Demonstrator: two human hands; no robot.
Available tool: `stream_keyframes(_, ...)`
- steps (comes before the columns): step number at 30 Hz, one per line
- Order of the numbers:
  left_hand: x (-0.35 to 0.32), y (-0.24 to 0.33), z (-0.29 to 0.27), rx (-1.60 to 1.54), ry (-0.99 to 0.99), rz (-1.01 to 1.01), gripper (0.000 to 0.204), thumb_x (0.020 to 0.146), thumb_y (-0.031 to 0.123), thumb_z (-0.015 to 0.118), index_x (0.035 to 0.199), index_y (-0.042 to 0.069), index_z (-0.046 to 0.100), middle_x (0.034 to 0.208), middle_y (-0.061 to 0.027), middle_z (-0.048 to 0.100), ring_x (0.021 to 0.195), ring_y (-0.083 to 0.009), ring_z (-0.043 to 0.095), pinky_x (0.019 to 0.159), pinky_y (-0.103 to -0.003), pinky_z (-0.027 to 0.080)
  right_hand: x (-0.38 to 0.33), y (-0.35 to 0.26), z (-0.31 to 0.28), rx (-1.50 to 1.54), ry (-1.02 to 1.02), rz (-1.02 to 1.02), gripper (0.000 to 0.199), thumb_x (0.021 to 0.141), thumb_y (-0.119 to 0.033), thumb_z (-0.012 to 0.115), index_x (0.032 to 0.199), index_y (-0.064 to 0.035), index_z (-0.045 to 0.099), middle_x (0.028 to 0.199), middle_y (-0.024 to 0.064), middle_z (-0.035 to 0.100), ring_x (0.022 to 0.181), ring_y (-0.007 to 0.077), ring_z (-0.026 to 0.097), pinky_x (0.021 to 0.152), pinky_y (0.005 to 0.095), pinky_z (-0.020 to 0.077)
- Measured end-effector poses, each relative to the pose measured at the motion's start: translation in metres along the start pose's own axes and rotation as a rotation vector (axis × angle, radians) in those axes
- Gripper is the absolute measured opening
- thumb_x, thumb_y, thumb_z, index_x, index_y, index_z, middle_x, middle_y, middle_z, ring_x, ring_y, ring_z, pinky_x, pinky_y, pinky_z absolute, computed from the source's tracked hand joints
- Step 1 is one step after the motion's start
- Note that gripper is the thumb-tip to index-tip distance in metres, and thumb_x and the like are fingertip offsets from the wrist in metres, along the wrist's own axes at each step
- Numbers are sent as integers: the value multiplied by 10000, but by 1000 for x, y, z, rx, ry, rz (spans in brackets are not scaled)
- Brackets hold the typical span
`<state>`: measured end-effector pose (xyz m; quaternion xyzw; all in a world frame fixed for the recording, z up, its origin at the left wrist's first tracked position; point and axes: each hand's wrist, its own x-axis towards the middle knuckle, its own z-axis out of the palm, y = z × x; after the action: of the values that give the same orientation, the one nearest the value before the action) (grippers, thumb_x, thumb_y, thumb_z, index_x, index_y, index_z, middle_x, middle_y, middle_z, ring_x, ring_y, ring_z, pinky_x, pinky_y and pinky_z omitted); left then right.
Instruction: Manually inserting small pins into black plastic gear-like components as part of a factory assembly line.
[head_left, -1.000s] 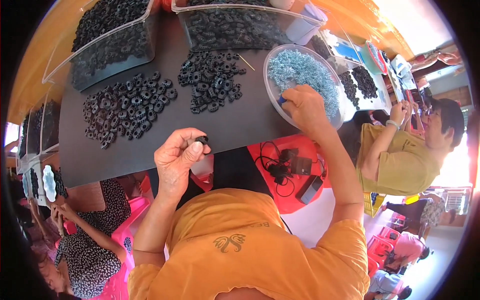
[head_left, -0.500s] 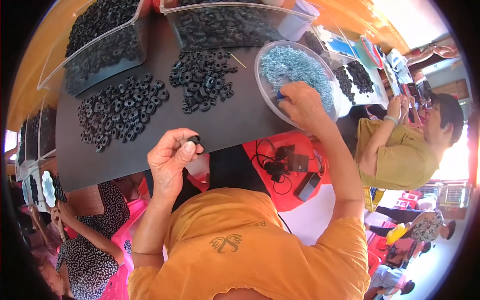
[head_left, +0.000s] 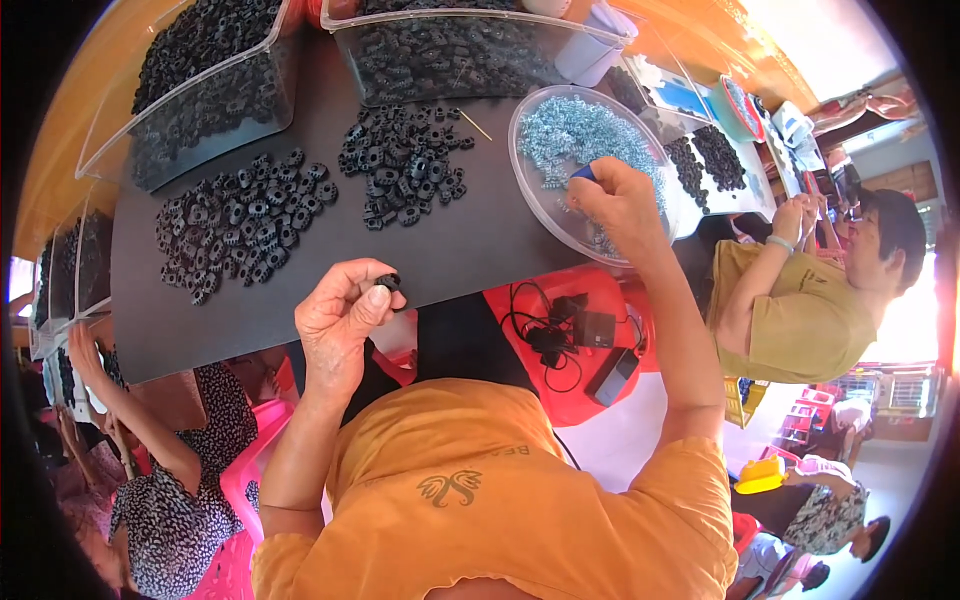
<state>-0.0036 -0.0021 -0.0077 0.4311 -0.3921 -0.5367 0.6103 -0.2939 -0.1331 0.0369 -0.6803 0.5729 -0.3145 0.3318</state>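
Spreading across the upper frame, the black table carries clear bins and loose heaps of black rings. At centre right the right hand reaches into the round tray of silvery screws, fingers closed on a blue tool. The left hand pinches one small black ring at the table's near edge; a loose pinch might drop it. The crowded, sunlit room holds other workers.

A bare strip of black counter runs open between the left hand and the right hand; two heaps of black rings crowd beyond it; clear bins wall off the far edge.
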Motion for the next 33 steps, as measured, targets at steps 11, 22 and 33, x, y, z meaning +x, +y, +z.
stream_keyframes(11,4,1,-1,-18,-36,-31,202,897,121,636,1045,-14,613,841,-33,645,754,-70,594,669,-195,478,-36,-76,50,485,-324,-20,79,830,-50,658,886,1,633,748,-2,607,715,53,554,655,202,443)
stream_keyframes(22,0,0,0,-80,-20,-8,197,887,99,642,1038,-24,612,803,-34,640,706,-63,564,653,-194,472,-38,-77,117,631,-407,-81,115,888,-68,635,960,11,590,824,32,625,717,67,569,646,213,471)
stream_keyframes(33,0,-2,3,-137,39,42,200,884,93,645,1037,-32,617,841,-52,649,731,-79,579,653,-205,480,-51,-89,140,715,-319,-36,150,892,-88,638,846,30,556,764,66,635,660,84,588,570,236,495)
